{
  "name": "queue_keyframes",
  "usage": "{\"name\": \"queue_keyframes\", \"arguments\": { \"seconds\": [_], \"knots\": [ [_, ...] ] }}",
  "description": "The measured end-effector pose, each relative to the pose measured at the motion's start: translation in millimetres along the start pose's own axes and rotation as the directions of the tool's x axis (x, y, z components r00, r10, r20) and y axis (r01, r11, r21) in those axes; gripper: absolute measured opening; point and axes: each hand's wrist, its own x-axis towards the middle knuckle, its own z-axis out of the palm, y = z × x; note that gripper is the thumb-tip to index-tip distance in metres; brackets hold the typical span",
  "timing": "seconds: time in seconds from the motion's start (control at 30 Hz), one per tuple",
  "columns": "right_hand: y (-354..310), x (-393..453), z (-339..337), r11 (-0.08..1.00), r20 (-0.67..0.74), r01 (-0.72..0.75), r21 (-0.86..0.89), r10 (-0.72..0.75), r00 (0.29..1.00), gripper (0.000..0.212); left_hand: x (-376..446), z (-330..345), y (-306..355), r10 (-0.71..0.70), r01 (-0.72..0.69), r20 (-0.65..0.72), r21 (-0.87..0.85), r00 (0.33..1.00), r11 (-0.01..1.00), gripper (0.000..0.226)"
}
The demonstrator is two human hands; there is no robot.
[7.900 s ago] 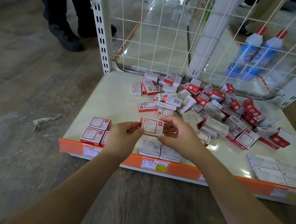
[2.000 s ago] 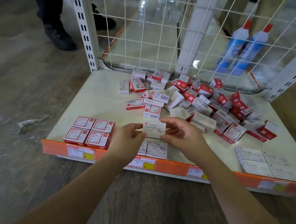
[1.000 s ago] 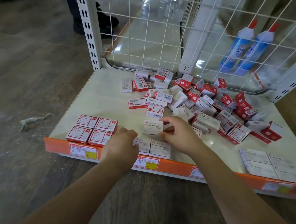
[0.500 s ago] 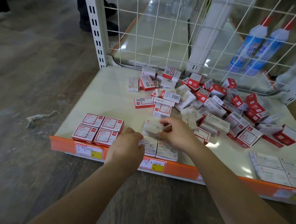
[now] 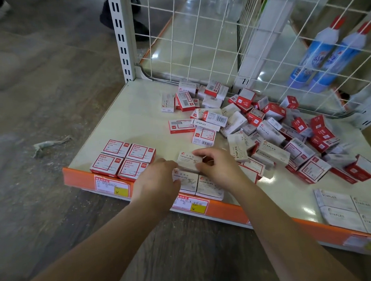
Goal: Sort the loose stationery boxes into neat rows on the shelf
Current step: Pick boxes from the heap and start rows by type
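Both hands at shelf (image 5: 135, 113) front. Right hand (image 5: 220, 169) fingers curl round a white paper-clip box (image 5: 188, 160), set just behind the two white boxes (image 5: 197, 186) at the front lip, likely starting a second row. Left hand (image 5: 156, 183) rests against that group's left side, fingers bent; whether they grip, cannot tell. Loose pile (image 5: 266, 131) remains behind, unsorted.
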Motion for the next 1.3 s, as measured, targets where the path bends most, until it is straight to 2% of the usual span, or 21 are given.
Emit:
{"name": "queue_keyframes", "arguments": {
  "seconds": [0.2,0.7,0.97,1.17,1.3],
  "knots": [
    [-2,-3,-1,1.000,0.023,0.007,0.004,-0.007,1.000,0.037,1,2,-1,-0.013,0.013,0.012,-0.034,1.000,0.999,0.047],
    [1,-3,-1,0.999,0.031,0.035,0.005,-0.035,0.999,0.033,1,2,-2,-0.043,0.044,0.024,-0.064,0.999,0.997,0.041],
    [15,-10,-19,0.994,-0.163,0.011,0.105,0.006,0.987,0.033,-2,2,6,0.034,-0.035,-0.040,-0.014,0.999,0.999,0.038],
    [29,-20,-39,0.993,-0.336,-0.004,0.119,0.045,0.941,0.029,-2,5,18,0.083,-0.084,-0.032,-0.026,0.996,0.996,0.038],
    [40,-24,-45,0.995,-0.391,-0.043,0.091,0.076,0.917,0.026,-4,9,27,0.109,-0.109,-0.019,-0.029,0.994,0.994,0.038]
  ]
}}
